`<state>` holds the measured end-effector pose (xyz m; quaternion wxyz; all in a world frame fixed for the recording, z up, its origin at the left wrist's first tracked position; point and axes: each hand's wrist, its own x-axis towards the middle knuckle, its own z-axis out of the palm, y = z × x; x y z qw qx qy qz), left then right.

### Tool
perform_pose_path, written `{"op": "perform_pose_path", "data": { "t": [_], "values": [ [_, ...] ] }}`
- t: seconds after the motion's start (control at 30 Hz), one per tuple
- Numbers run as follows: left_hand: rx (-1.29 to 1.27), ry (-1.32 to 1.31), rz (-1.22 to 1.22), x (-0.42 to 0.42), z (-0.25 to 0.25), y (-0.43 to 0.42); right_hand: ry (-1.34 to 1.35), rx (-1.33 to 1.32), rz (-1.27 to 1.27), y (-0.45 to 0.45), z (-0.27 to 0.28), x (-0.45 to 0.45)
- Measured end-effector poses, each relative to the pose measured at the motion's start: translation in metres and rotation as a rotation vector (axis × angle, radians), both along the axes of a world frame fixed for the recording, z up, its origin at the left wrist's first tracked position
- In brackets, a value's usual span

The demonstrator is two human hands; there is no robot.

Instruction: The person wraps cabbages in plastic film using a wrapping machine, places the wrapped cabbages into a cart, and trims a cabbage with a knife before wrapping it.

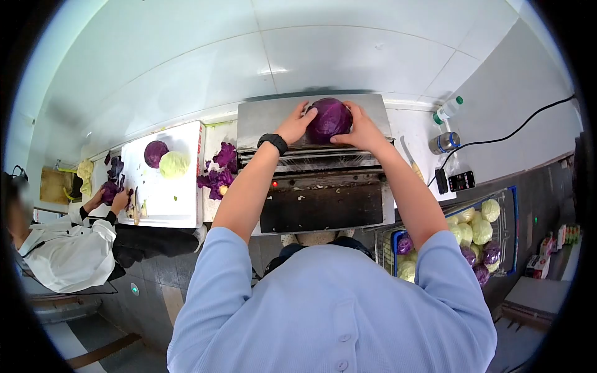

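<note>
My left hand point(295, 127) and right hand point(365, 132) are part-open, curved around opposite sides of the red cabbage point(329, 120), held between my palms over the metal plate point(264, 122). The step appears to be positioning; the next move calls for even side pressure, fingertips clear of the metal bars point(311, 163) nearer my body.

Pale glossy wall panels point(348, 53) rise beyond the hands, catching small bright glints — a grey partition point(497, 93) stands to their right. Dark tiled floor point(155, 267) shows below, left of the hands.
</note>
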<state>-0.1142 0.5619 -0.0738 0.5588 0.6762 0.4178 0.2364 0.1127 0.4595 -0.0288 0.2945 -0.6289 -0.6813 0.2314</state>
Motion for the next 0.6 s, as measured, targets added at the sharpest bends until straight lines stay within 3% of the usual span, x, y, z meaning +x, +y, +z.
{"op": "perform_pose_path", "data": {
  "t": [0.13, 0.23, 0.33, 0.47, 0.6],
  "values": [
    [0.075, -0.029, 0.051, -0.006, -0.003, 0.003, -0.016, -0.023, 0.003, 0.001, 0.004, 0.003],
    [0.069, -0.002, 0.095, -0.012, 0.008, -0.001, -0.038, 0.114, -0.050, -0.001, 0.001, 0.008],
    [0.252, -0.139, 0.144, -0.033, 0.028, -0.021, 0.161, 0.188, -0.162, -0.018, 0.021, 0.018],
    [0.623, 0.211, 0.143, -0.090, 0.061, -0.077, -0.003, 0.247, -0.128, -0.071, 0.026, 0.055],
    [0.846, 0.444, -0.100, -0.121, 0.037, -0.107, -0.177, 0.166, -0.124, -0.112, 0.008, 0.084]
  ]
}}
